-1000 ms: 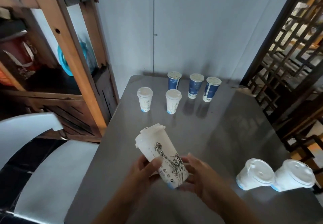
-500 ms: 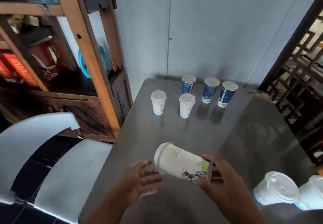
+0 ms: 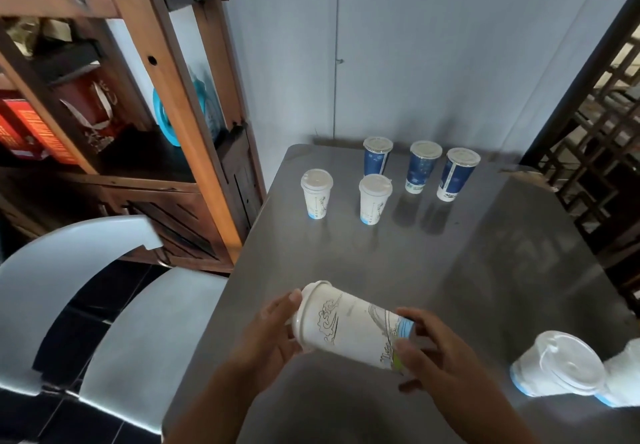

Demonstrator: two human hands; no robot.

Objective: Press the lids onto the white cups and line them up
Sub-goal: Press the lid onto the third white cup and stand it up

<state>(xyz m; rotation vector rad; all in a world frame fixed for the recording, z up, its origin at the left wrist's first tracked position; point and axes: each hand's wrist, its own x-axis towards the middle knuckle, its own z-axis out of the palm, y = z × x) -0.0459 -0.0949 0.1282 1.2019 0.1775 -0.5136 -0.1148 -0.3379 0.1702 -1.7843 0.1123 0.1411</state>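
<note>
White cup (image 3: 349, 329) is hanging sideways above the counter (image 3: 433, 270), near edge. Left hand (image 3: 270, 336) is cupping its lid (image 3: 304, 315) (thumb on rim); right hand (image 3: 433, 353) is gripping its base end.

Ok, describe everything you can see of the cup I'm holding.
The white cup is tall, paper-looking, with dark line drawings and a blue band at its base. A white lid caps its mouth. It lies nearly on its side above the grey table, lid end leftward. The left hand grips the lid end; the right hand pinches the base.
</note>
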